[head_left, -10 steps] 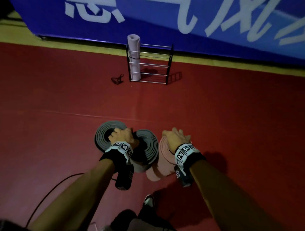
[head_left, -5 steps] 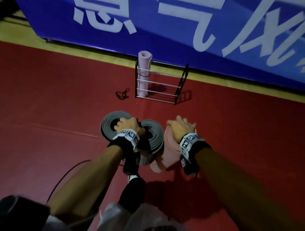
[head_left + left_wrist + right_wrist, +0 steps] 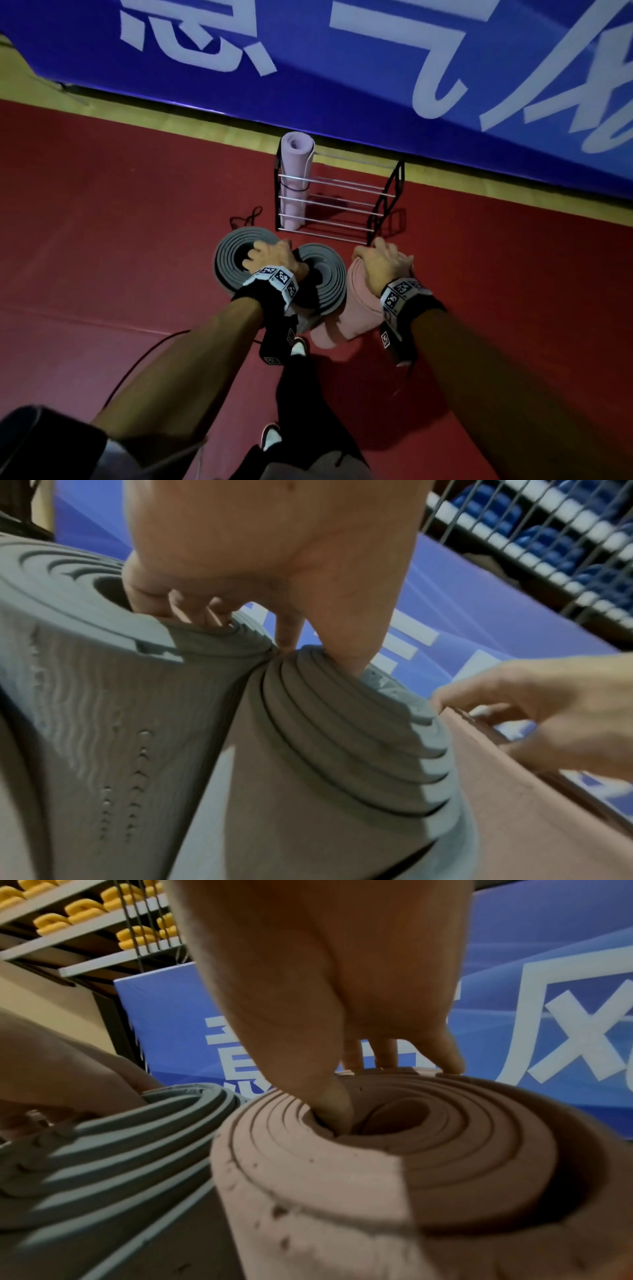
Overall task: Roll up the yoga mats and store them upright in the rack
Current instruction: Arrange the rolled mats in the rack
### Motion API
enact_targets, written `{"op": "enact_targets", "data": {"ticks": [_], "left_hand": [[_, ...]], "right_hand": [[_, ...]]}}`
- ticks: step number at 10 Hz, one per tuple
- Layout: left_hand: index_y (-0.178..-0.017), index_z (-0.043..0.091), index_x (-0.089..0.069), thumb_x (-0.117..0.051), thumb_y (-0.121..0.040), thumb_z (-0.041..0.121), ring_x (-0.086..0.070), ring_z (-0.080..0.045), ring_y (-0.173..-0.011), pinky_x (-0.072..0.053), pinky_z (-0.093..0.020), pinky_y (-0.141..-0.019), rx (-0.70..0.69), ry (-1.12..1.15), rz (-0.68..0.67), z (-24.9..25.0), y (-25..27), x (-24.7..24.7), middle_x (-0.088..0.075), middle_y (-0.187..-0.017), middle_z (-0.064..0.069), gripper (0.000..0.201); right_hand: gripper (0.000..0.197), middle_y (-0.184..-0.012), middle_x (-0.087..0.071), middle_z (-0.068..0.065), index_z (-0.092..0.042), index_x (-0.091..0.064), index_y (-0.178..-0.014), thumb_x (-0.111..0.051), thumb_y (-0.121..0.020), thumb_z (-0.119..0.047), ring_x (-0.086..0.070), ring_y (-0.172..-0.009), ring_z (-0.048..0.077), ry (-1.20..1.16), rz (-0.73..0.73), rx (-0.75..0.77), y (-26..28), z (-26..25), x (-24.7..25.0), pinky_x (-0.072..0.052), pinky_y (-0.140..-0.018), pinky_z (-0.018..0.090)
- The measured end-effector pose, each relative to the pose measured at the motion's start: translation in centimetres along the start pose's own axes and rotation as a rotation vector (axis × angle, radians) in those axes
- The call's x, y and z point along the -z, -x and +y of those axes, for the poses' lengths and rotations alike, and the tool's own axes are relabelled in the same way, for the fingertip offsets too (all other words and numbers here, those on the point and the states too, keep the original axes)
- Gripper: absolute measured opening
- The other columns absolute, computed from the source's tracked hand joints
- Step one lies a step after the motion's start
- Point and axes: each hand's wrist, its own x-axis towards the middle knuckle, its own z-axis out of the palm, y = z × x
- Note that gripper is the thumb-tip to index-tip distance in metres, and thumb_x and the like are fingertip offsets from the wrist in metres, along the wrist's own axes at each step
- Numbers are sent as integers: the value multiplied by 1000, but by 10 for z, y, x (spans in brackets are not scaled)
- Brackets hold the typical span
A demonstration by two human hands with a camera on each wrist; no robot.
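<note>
Yoga mats mid-frame in head view: left hand [image 3: 274, 262] grips two grey rolls [image 3: 236, 255], right hand [image 3: 383, 267] clamps pink roll [image 3: 356, 305]; rack [image 3: 342, 202] above holds lilac mat [image 3: 296, 171] | left wrist: fingers [image 3: 161, 599] hooked in cores | right wrist: thumb [image 3: 329, 1096] inside pink core.

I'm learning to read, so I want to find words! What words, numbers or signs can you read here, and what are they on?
"风": my best guess at one big white character on the blue banner, cropped in the right wrist view.
Other big banner characters: cut off, not readable whole.
Smaller white banner lettering: too blurred.
Wristbands: square black-and-white code patterns, no words.
Grey mats, pink mat, rack: no writing shows.
</note>
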Motion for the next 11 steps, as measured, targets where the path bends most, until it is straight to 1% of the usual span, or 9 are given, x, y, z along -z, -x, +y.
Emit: {"op": "enact_targets", "data": {"ticks": [3, 4, 5, 6, 7, 8, 9, 10, 11], "left_hand": [[-126, 28, -56, -71, -80, 47, -46, -40, -120, -37, -50, -99, 81, 45, 7, 83, -170, 21, -46, -128, -16, 52], [-104, 27, -65, -71, -83, 39, -53, -33, -101, -41, -46, -87, 209, 7, 190, 115, -232, -4, -51, -107, -10, 25], [-53, 12, -56, -76, -66, 14, -43, -24, -54, -27, -36, -55, 158, 137, 342, 139, -312, -39, -41, -62, -11, 24], [-43, 29, -61, -57, -29, 56, -50, -23, -41, -15, -27, -45, 38, -28, 476, 143, -371, -74, -49, -50, -6, 31], [-57, 20, -72, -92, -45, 41, -60, -25, -57, -40, -33, -53, 97, 138, 380, 173, -394, -65, -58, -63, -11, 31], [-118, 20, -66, -77, -77, 33, -54, -34, -119, -44, -46, -88, 106, 126, -6, 180, -409, -59, -56, -126, -21, 45], [-128, 15, -59, -67, -85, 33, -45, -36, -128, -37, -49, -104, 55, 171, -13, 176, -445, -98, -47, -136, -22, 47], [-104, 0, -68, -67, -89, 24, -56, -38, -106, -43, -47, -92, 152, 206, 293, 190, -463, -113, -52, -103, -25, 28], [-112, 20, -65, -73, -77, 45, -51, -37, -107, -40, -48, -93, 104, 155, 188, 192, -478, -115, -48, -109, -20, 44]], "right_hand": [[52, -132, -44, 5, -35, -56, -126, -47, -89, 2, -37, -131, 30, -11, -37, 16, -207, 16, 27, -30, -107, 62], [45, -130, -43, 2, -36, -56, -125, -54, -90, -7, -37, -131, 27, -36, -23, -2, -273, 20, 11, -30, -108, 59], [37, -131, -40, 5, -33, -56, -124, -56, -91, -16, -34, -131, 28, -58, -64, -9, -335, 24, -14, -30, -109, 58], [32, -128, -40, 6, -30, -60, -117, -44, -95, -14, -34, -131, 29, -117, 17, -27, -381, 29, -40, -25, -111, 66], [27, -127, -39, 8, -24, -60, -113, -45, -94, -14, -31, -133, 28, -160, 52, -23, -424, 35, -64, -17, -112, 72], [20, -125, -36, 7, -22, -58, -106, -56, -90, -11, -30, -132, 32, -215, 43, -24, -461, 44, -83, -9, -114, 73], [18, -125, -35, 7, -22, -55, -103, -66, -89, -19, -30, -131, 37, -189, 7, -19, -490, 50, -105, -11, -113, 74], [24, -137, -36, 12, -23, -59, -113, -51, -93, -12, -23, -142, 40, -170, 9, -27, -509, 48, -121, -13, -112, 75], [39, -143, -36, 18, -16, -59, -124, -43, -92, 0, -18, -146, 41, -109, 45, -35, -519, 46, -126, -13, -112, 76]]}}
